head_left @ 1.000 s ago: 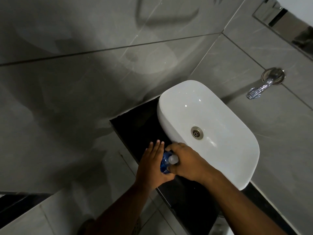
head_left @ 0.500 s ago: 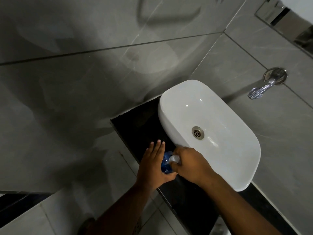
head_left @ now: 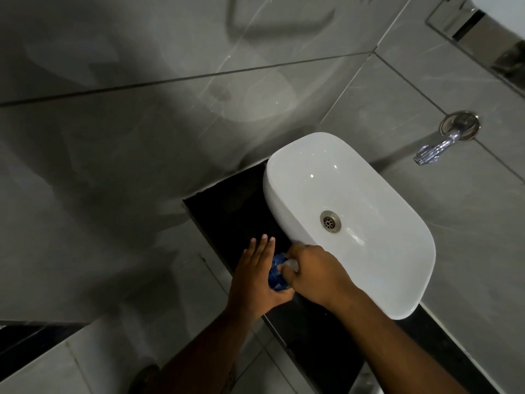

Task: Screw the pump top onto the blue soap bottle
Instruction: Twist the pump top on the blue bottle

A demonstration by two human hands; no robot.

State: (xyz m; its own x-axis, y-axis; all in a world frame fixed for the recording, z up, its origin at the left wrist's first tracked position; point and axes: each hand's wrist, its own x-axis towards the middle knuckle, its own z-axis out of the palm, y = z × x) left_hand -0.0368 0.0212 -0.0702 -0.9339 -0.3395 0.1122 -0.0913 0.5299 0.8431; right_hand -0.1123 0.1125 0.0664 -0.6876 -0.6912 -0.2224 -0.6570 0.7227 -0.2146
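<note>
Translucent blue plastic soap bottle [head_left: 277,275] stands upright on black glossy tabletop [head_left: 227,211], long axis approx. vertical, neck up toward cam, just beside white oval ceramic basin [head_left: 397,280]. Left hand [head_left: 255,280] cups bottle's side; thumb underneath, fingers [head_left: 262,245] extended, not curled. Right hand [head_left: 315,275] closed w/ fingers pinching white plastic pump top [head_left: 292,263] at neck. Basin holds only a metal drain [head_left: 330,221]. Chrome wall tap [head_left: 434,149] at right.

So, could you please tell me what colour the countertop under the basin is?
Black and glossy; the countertop shows best in the head view.
</note>
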